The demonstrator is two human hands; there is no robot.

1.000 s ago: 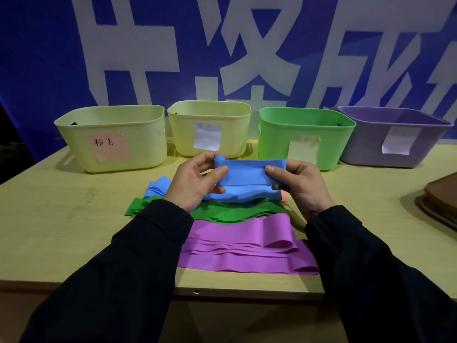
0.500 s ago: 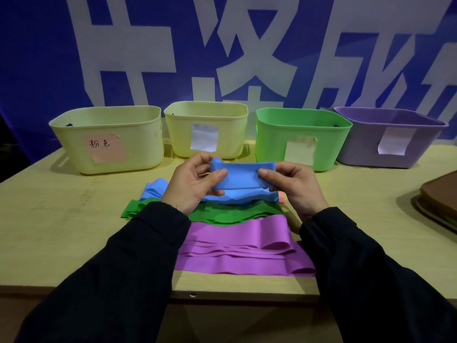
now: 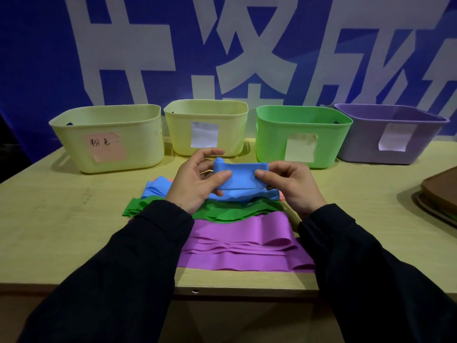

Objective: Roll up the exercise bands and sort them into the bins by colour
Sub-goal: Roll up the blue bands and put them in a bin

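Behind, four bins [image 3: 205, 127]; tray [image 3: 440, 194] rightward.

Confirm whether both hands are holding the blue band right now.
Yes, the left hand and right hand each pinch an end of the blue band.

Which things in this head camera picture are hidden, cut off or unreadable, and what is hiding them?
Head view only:
- Insides of the pink-labelled bin, yellow bin, green bin and purple bin: hidden by their front walls.
- Writing on three paper labels: none can be read.
- Pink band: mostly covered by the blue bands.
- Brown trays: cut off by the right edge.
- Blue roll: ends covered by the left hand and right hand.
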